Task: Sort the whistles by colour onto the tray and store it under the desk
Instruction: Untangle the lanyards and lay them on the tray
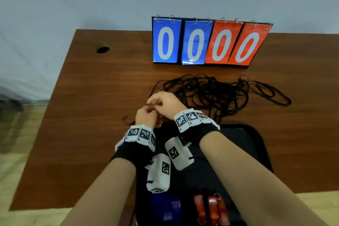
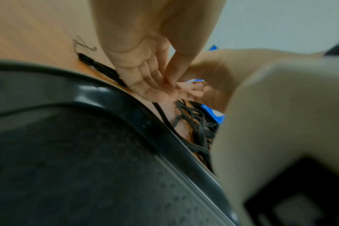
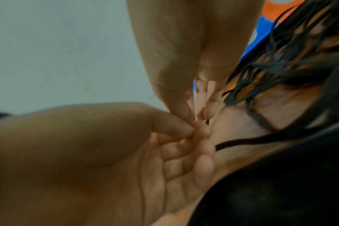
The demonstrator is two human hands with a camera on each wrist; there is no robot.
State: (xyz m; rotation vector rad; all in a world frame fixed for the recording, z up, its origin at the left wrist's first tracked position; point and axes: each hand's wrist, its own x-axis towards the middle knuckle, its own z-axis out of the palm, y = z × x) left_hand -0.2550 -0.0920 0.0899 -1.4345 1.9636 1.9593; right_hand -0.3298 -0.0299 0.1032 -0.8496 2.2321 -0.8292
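I'm looking down at a brown desk [image 1: 88, 134] w/ both hands meeting just past the far edge of the black tray [image 1: 256, 145]. My left hand [image 1: 146, 116] and right hand [image 1: 166, 103] are touching each other, fingers curled in tight; left thumb and forefinger are pinching together in the right wrist view, but what's between them is too small and blurred to tell. Right hand's fingertips are bunching at the same spot, so I can't tell what it's holding either.

Black cords [image 1: 216, 90] are lying in a loose tangle on the desk behind the hands, one strand running out toward the left hand. Blue whistles [image 1: 167, 207] are sitting at the near left of the tray, red whistles [image 1: 211, 209] at the near right, the two groups apart. A flip scoreboard [image 1: 207, 42] is standing at the back of the desk, two blue cards and two red, all reading 0. Cable hole [image 1: 102, 49] is showing at the far left of the desk.
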